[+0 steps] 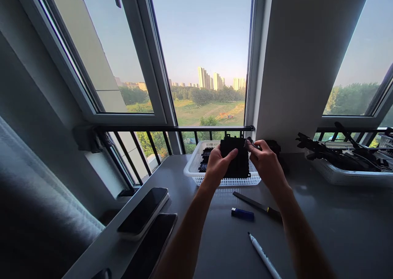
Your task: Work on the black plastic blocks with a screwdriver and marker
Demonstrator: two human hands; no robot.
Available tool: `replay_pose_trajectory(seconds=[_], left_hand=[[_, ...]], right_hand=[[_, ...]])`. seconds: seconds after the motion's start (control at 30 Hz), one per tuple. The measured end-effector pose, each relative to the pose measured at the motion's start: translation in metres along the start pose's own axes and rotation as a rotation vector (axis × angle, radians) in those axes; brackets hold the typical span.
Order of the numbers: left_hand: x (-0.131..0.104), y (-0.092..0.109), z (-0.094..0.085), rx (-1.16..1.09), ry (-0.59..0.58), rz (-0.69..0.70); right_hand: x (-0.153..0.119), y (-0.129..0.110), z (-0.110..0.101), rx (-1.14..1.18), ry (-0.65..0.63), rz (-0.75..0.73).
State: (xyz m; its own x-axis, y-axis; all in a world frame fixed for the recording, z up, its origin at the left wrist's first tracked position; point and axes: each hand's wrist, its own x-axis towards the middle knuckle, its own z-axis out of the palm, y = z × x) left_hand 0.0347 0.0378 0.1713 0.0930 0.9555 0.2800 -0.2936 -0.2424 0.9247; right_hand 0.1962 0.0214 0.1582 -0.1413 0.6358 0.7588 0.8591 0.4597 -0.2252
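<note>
My left hand [217, 166] grips a flat black rectangular part [236, 158] by its left side, thumb across its face. Small tabs stick out along the part's edges. At its upper right corner, my right hand [263, 158] is closed on a small dark piece [249, 142]; whether that piece is joined to the part I cannot tell. Both hands are above a white plastic basket [192, 170], which holds several more black parts [205, 160].
On the grey table [215, 250] lie a blue lighter [242, 214], a dark file-like tool [254, 203] and a white marker [263, 254]. Two phones [144, 211] rest at left. Another white basket [346, 174] with black parts stands right. A black railing [178, 128] runs behind.
</note>
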Motion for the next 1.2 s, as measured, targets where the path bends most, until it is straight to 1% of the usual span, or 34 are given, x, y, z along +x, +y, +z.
replay_pose_trajectory(seconds=[0.07, 0.1, 0.23, 0.4, 0.5, 0.57, 0.63, 0.7, 0.77, 0.8, 0.83, 0.9, 0.97, 1.07, 1.2], left_hand=[[0.000, 0.002, -0.004, 0.041, 0.035, 0.046], [0.001, 0.003, -0.005, 0.047, 0.033, 0.050], [0.003, 0.005, -0.011, -0.014, -0.005, 0.018], [0.011, 0.004, -0.022, -0.116, 0.056, -0.066], [0.016, 0.001, -0.029, -0.122, 0.058, -0.090], [0.017, 0.000, -0.029, -0.109, 0.028, -0.116], [0.016, -0.001, -0.026, -0.099, 0.005, -0.136], [0.015, -0.002, -0.021, -0.101, 0.005, -0.139], [0.013, -0.003, -0.016, -0.105, -0.002, -0.147], [0.012, -0.003, -0.014, -0.106, -0.022, -0.164], [0.010, -0.003, -0.012, -0.106, -0.050, -0.184], [0.008, -0.003, -0.009, -0.109, -0.111, -0.219], [0.006, -0.002, -0.008, -0.111, -0.148, -0.227], [0.005, -0.002, -0.008, -0.112, -0.142, -0.207], [0.006, -0.003, -0.007, -0.116, -0.114, -0.223]], right_hand=[[0.000, -0.003, -0.001, -0.019, -0.035, -0.032], [0.000, -0.005, -0.002, -0.023, -0.048, -0.056], [0.001, -0.007, -0.007, -0.020, -0.099, -0.187], [-0.001, -0.016, -0.014, -0.032, -0.217, -0.316], [-0.002, -0.019, -0.017, 0.027, -0.263, -0.356], [-0.003, -0.018, -0.018, 0.095, -0.251, -0.327], [-0.003, -0.013, -0.019, 0.172, -0.172, -0.255], [-0.002, -0.007, -0.020, 0.228, -0.018, -0.146], [-0.001, -0.002, -0.018, 0.221, 0.145, -0.026], [0.000, 0.001, -0.016, 0.199, 0.201, 0.020], [0.001, 0.002, -0.014, 0.173, 0.230, 0.051], [0.002, 0.004, -0.008, 0.133, 0.209, 0.061], [0.002, 0.005, -0.002, 0.117, 0.132, 0.034], [0.002, 0.005, 0.002, 0.101, 0.020, -0.001], [0.001, 0.002, -0.003, 0.051, -0.071, -0.010]])
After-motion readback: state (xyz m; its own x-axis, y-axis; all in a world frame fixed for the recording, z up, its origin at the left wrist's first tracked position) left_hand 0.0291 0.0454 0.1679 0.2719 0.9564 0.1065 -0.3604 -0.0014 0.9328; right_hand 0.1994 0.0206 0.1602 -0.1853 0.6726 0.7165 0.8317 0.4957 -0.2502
